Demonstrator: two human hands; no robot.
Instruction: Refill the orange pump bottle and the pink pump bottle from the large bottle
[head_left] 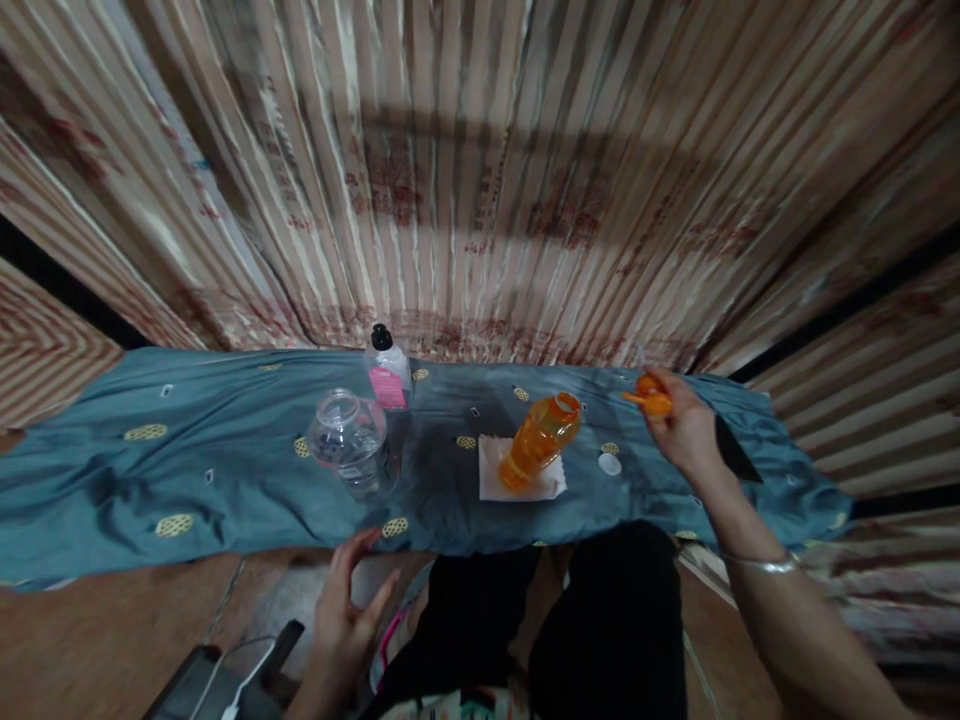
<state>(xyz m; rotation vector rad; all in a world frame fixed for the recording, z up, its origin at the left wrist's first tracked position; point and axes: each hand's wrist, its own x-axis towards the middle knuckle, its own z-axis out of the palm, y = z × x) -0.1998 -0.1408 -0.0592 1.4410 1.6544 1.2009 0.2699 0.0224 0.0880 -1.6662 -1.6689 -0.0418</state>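
Observation:
In my right hand [686, 430], raised over the right part of the table, is an orange spray head [652, 397], gripped between closed fingers. A clear orange bottle [541, 440] with an uncapped neck stands on a folded white cloth [491, 480] and looks slanted in this view. My left hand [349, 610] is open with fingers apart, low at the table's front edge, holding nothing. The closest thing beyond it is a clear plastic jar [351, 445] with an open mouth and apparently liquid inside.
Behind the jar stands a white bottle [388, 370] with a black cap and pink label. A white disc [610, 464] and a dark flat item [735, 450] lie on the blue tablecloth [247, 450]. Striped curtains [465, 200] hang behind. A grey case [202, 685] with a white cable sits lower left.

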